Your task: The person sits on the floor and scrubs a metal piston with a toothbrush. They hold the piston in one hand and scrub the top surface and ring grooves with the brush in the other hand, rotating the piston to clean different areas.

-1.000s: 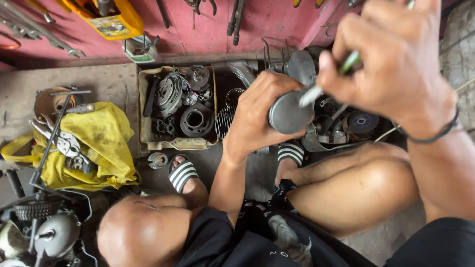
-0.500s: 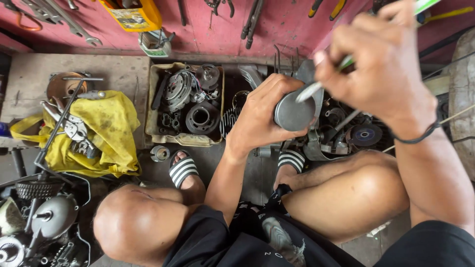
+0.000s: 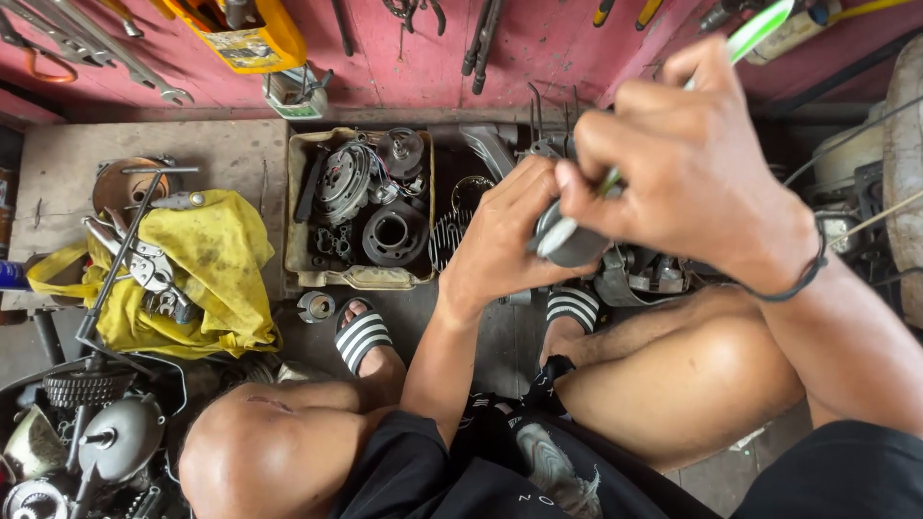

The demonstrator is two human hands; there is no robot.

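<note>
I squat on the floor and hold a round grey metal piston (image 3: 577,248) up in my left hand (image 3: 500,240), its flat top turned toward me. My right hand (image 3: 687,168) grips a thin tool with a green and white handle (image 3: 755,29). The tool's pale tip lies across the piston top, and my right fingers cover most of that face. A dark cord band circles my right wrist.
A tan tray (image 3: 298,207) of dark engine parts sits ahead of my striped sandals (image 3: 361,336). A yellow bag (image 3: 207,279) with tools lies left, more metal parts at lower left (image 3: 115,437). Wrenches and pliers hang on the red wall (image 3: 404,67).
My right hand has moved down and left over the piston top, dragging the tool tip across it. The piston has stayed in my left hand.
</note>
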